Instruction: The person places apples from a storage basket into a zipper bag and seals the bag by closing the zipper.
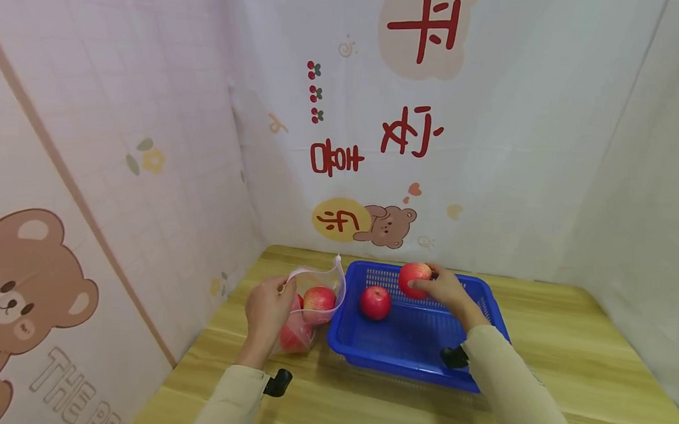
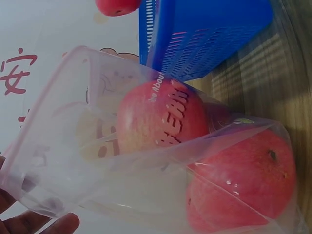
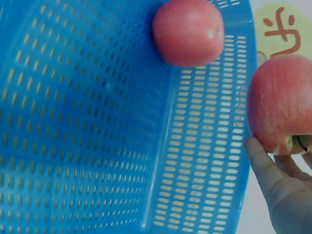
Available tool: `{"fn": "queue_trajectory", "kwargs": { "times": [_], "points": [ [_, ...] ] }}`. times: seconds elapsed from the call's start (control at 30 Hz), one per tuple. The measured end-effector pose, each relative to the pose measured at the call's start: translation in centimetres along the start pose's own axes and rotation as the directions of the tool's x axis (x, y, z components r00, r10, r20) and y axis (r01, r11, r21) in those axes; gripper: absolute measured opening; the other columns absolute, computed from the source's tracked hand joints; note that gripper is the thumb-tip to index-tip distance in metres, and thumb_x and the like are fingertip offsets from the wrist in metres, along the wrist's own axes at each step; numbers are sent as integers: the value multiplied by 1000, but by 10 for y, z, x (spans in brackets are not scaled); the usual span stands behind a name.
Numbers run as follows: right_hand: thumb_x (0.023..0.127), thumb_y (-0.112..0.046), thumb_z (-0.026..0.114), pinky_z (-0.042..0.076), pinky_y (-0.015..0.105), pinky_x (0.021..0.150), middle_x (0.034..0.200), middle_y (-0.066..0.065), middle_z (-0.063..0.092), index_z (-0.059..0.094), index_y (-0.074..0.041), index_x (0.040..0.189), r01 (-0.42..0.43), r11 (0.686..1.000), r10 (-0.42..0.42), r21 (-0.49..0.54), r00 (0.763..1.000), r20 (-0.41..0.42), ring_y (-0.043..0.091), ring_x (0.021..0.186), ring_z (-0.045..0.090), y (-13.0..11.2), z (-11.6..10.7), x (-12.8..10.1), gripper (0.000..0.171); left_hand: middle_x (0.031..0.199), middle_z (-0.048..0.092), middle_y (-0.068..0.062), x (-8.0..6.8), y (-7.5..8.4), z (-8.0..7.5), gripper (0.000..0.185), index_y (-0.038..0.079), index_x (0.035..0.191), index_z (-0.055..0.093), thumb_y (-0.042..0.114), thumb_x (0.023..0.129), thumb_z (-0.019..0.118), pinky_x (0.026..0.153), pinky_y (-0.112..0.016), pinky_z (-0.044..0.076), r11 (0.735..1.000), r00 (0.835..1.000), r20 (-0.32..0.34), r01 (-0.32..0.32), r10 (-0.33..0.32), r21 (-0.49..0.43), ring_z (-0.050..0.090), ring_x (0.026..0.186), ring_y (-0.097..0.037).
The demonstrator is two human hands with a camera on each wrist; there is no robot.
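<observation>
My left hand (image 1: 267, 310) pinches the pink-edged rim of a clear plastic bag (image 2: 63, 126), whose mouth stands wide. Inside the bag, one red apple (image 2: 158, 117) sits above another apple (image 2: 253, 180) at the bottom. My right hand (image 1: 451, 292) grips a red apple (image 1: 412, 280) by its stem end, raised over the far side of a blue plastic basket (image 1: 413, 339). Within the basket, at its left end, lies a single apple (image 1: 375, 303). The bag stands against the basket's left side in the head view.
Basket and bag rest on a wood-grain table (image 1: 554, 344). A white printed sheet (image 1: 521, 150) hangs behind the table, and another sheet with a bear picture (image 1: 33, 295) closes off the left side. Dark wrist devices (image 1: 278, 382) sit at both sleeves.
</observation>
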State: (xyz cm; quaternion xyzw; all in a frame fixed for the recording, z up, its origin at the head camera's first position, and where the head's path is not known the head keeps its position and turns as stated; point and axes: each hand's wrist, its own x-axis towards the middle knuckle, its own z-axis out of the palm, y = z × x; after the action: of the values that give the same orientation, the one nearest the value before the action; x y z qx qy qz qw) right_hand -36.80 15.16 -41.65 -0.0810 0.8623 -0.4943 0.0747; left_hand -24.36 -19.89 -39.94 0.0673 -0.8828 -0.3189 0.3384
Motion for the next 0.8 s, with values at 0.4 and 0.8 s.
{"fn": "queue_trajectory", "kwargs": {
  "times": [0.4, 0.8],
  "points": [
    [89, -36, 72, 44, 52, 101, 145, 25, 43, 29, 1, 152, -22, 997, 26, 71, 998, -55, 40, 127, 47, -20, 2, -10, 85, 79, 69, -5, 6, 3, -1, 30, 13, 64, 65, 25, 92, 64, 53, -40, 44, 1000, 1000, 8, 14, -13, -10, 64, 70, -26],
    [90, -32, 72, 42, 51, 104, 150, 28, 36, 20, 3, 154, -14, 986, 34, 163, 992, -124, 42, 131, 43, -40, 11, -17, 89, 61, 49, 0, 10, 6, 0, 40, 16, 55, 49, 24, 92, 61, 47, -34, 27, 1000, 1000, 12, 16, -16, 22, 45, 57, -22]
  ]
}}
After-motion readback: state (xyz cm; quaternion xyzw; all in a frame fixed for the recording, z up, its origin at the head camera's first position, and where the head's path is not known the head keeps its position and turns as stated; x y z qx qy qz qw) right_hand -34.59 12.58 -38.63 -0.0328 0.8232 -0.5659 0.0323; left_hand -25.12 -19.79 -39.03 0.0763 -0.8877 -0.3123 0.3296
